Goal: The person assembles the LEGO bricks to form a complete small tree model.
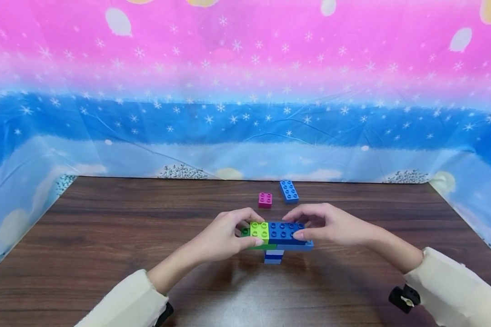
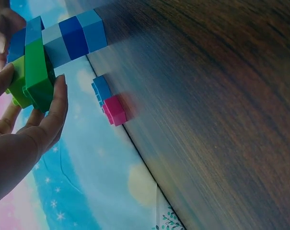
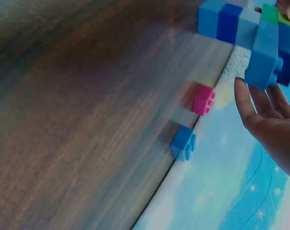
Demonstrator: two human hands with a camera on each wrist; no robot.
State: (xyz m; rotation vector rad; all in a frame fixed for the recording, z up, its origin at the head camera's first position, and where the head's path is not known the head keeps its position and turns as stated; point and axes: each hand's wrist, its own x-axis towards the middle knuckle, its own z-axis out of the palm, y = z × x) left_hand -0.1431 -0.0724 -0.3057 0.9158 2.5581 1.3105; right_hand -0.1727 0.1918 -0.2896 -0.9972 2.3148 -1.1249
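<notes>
A T-shaped toy brick build stands at the table's middle. Its narrow column point(image 1: 273, 258) stacks pale blue, dark blue and mid-blue bricks. Across the column lie a green brick point(image 2: 38, 74) and a mid-blue brick point(image 3: 263, 56), end to end. On top of these sit a lime brick point(image 1: 259, 232) and a longer dark blue brick point(image 1: 281, 232), side by side. My left hand point(image 1: 225, 234) grips the lime brick's end, thumb at the front and fingers behind, with fingertips by the green brick. My right hand point(image 1: 331, 225) holds the dark blue brick's right part between thumb and fingers.
Beyond the build, a small pink brick point(image 1: 265, 200) and a longer blue brick point(image 1: 289, 191) lie studs up on the brown wooden table point(image 1: 118, 227). A pink and blue snowflake cloth point(image 1: 245, 118) hangs along the table's back edge and sides.
</notes>
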